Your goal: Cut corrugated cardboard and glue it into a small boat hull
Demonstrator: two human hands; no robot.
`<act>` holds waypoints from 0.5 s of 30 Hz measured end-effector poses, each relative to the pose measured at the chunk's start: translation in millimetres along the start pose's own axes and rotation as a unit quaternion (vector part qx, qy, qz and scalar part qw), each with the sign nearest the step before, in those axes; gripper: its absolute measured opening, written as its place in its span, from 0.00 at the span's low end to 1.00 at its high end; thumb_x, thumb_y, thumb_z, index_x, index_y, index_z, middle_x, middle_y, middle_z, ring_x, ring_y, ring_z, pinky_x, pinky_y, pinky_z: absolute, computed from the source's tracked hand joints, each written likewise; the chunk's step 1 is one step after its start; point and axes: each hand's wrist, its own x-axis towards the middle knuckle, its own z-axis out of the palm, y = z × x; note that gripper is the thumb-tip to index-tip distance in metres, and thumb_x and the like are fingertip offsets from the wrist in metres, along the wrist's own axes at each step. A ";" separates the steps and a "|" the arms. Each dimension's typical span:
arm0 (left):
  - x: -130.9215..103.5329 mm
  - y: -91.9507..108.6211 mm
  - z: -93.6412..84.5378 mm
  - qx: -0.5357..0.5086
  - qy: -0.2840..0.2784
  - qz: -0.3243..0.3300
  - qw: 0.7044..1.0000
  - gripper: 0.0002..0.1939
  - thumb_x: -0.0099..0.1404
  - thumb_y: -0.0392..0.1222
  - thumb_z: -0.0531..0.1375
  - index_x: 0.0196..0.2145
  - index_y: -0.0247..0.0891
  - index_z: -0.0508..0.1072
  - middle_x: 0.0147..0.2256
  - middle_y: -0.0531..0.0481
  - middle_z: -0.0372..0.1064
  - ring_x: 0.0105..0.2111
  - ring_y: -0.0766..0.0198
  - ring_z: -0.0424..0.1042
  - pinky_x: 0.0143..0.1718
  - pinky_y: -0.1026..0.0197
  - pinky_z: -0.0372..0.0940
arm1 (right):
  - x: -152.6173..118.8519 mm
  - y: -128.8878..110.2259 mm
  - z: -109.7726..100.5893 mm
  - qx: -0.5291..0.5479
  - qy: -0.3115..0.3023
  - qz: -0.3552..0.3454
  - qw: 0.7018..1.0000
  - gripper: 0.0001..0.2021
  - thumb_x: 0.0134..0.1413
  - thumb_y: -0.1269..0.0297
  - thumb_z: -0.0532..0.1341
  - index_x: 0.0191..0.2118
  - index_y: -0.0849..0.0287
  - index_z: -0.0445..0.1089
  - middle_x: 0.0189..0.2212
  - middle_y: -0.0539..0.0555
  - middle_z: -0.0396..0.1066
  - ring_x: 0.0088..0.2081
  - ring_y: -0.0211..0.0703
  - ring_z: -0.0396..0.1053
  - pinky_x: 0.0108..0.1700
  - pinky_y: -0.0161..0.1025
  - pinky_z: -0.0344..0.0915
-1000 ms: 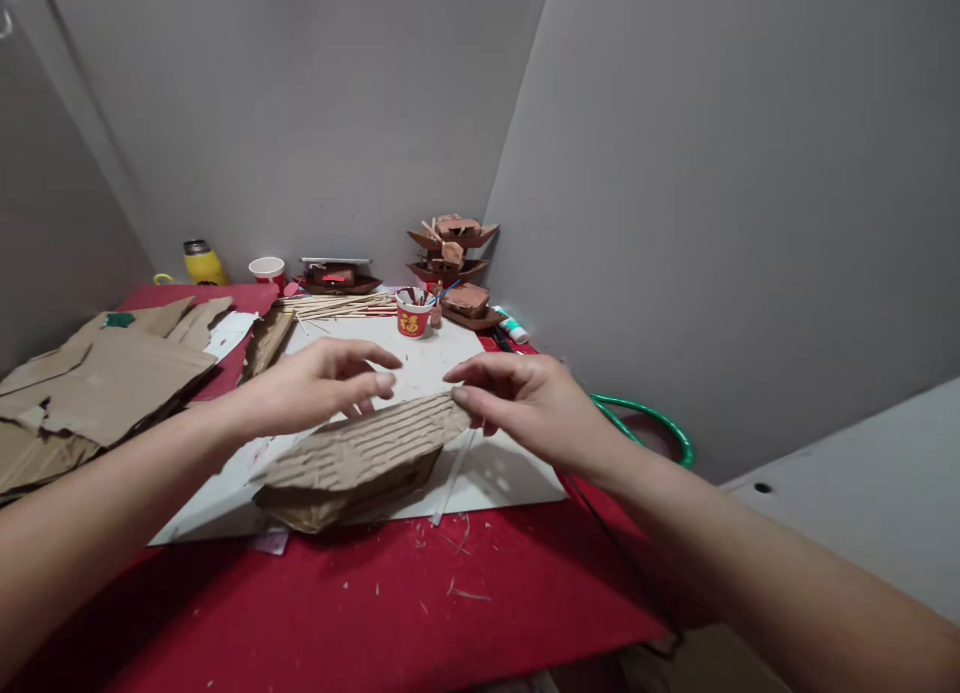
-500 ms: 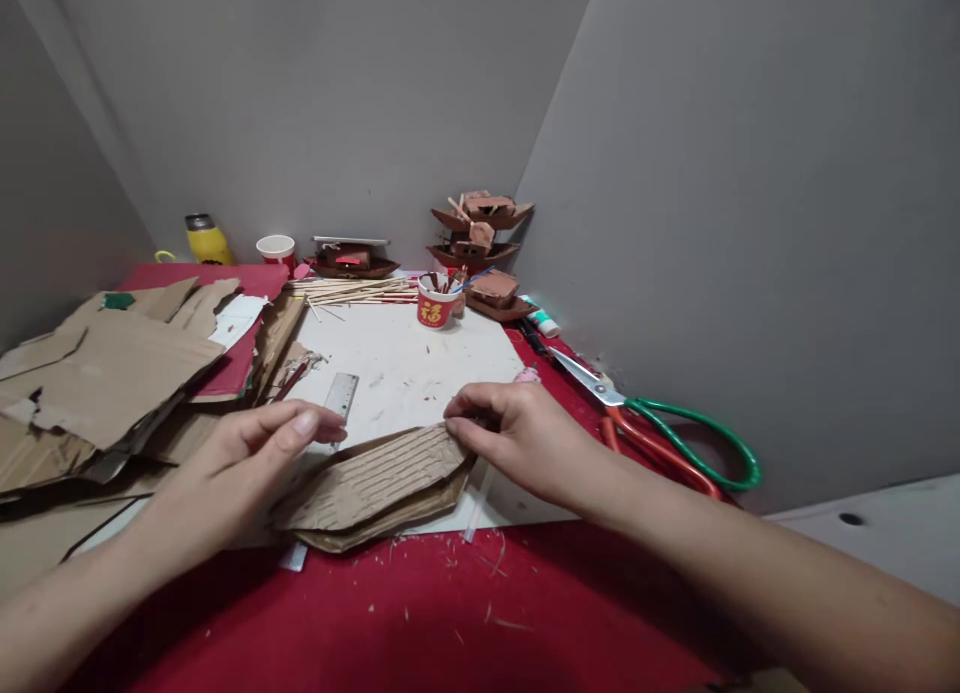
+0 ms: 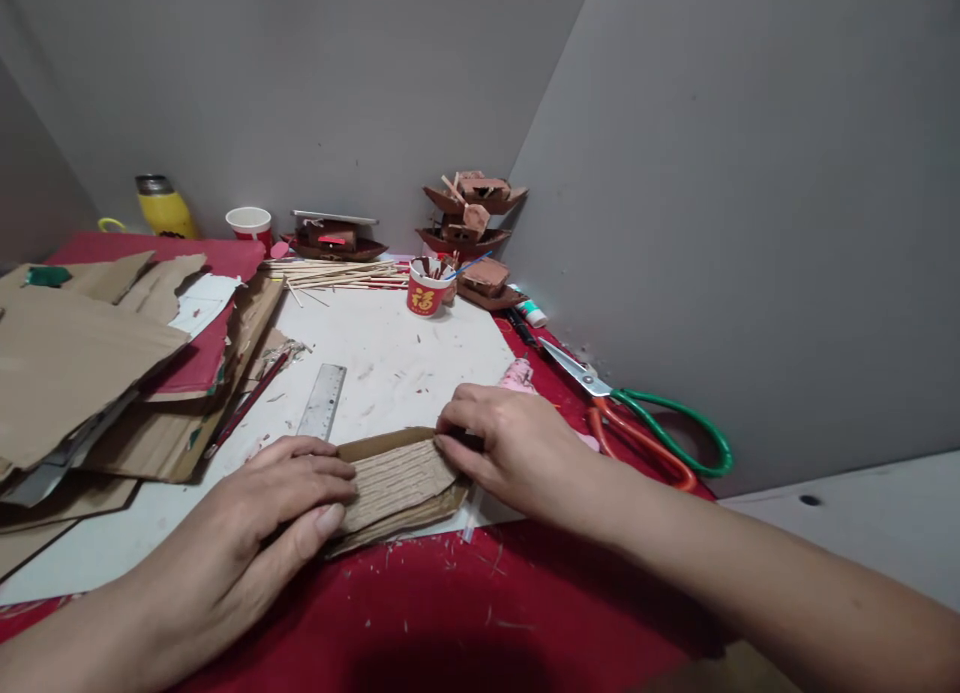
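Observation:
A boat-shaped piece of corrugated cardboard [image 3: 401, 478], its ridged strip on top and smoother folded walls around it, lies at the near edge of the white board. My left hand [image 3: 281, 508] covers its left end, fingers over the top and thumb along the near side. At the right end, my right hand [image 3: 491, 433] pinches the strip between thumb and fingers. The fingertips partly hide that corner. Just beyond my left fingers lies a clear ruler [image 3: 322, 401].
Cardboard scraps [image 3: 82, 363] are heaped on the left. Large scissors [image 3: 600, 388] with green and red handles lie to the right. Behind stand a red paper cup [image 3: 425, 298], wooden sticks [image 3: 337, 275], brown model boats [image 3: 465, 235] and a yellow bottle [image 3: 166, 211].
My left hand has come down from above onto the cardboard's left end and now covers it. My right hand keeps its pinch at the right end. The view has shifted slightly.

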 end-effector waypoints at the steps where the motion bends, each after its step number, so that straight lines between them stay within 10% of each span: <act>1: -0.6 -0.8 0.8 0.009 -0.009 0.010 1.000 0.14 0.67 0.40 0.53 0.48 0.45 0.74 0.48 0.48 0.74 0.52 0.55 0.67 0.57 0.55 0.60 | -0.1 0.1 -1.0 0.001 -0.009 -0.008 1.000 0.07 0.57 0.69 0.58 0.30 0.60 0.72 0.29 0.54 0.70 0.30 0.41 0.66 0.31 0.36 0.57; 8: -7.4 -0.5 3.7 0.039 0.028 0.010 0.999 0.17 0.65 0.42 0.55 0.50 0.50 0.73 0.51 0.51 0.72 0.54 0.54 0.67 0.56 0.57 0.61 | 3.0 11.7 -16.5 0.148 0.058 0.057 0.986 0.05 0.55 0.69 0.58 0.31 0.60 0.71 0.28 0.52 0.71 0.29 0.38 0.66 0.32 0.35 0.60; 15: -1.0 1.8 -15.2 -0.047 0.138 -0.173 0.974 0.17 0.62 0.55 0.57 0.45 0.53 0.77 0.46 0.55 0.76 0.45 0.52 0.74 0.46 0.61 0.67 | -3.2 18.6 -8.4 0.175 0.005 0.058 0.983 0.11 0.61 0.60 0.56 0.42 0.60 0.71 0.37 0.57 0.75 0.36 0.44 0.70 0.37 0.39 0.65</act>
